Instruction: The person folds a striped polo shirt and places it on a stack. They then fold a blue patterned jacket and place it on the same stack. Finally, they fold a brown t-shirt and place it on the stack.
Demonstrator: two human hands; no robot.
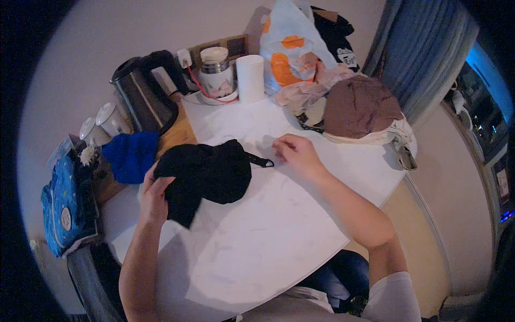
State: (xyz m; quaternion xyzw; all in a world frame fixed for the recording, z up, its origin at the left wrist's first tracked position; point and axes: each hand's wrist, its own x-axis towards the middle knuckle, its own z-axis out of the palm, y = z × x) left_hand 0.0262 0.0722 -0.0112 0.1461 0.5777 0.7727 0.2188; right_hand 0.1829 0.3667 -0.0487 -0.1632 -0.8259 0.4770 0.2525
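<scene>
A black fabric cap [214,169] is held over the white table, its narrow strap with a small buckle [268,163] pointing right. My left hand [155,196] grips the cap's left edge, thumb on top and the other fingers partly hidden behind the cloth. Just right of the buckle is my right hand [295,154], its fingers curled in. A small gap shows between those fingers and the buckle, and I see nothing in them.
Behind the cap stand a dark kettle [145,96], a lidded jar [216,72] and a white paper roll [250,79]. A blue cloth item [131,155] and blue patterned bag [70,206] lie left. A brown hat [362,107] and plastic bag [295,48] sit back right on the table [263,241].
</scene>
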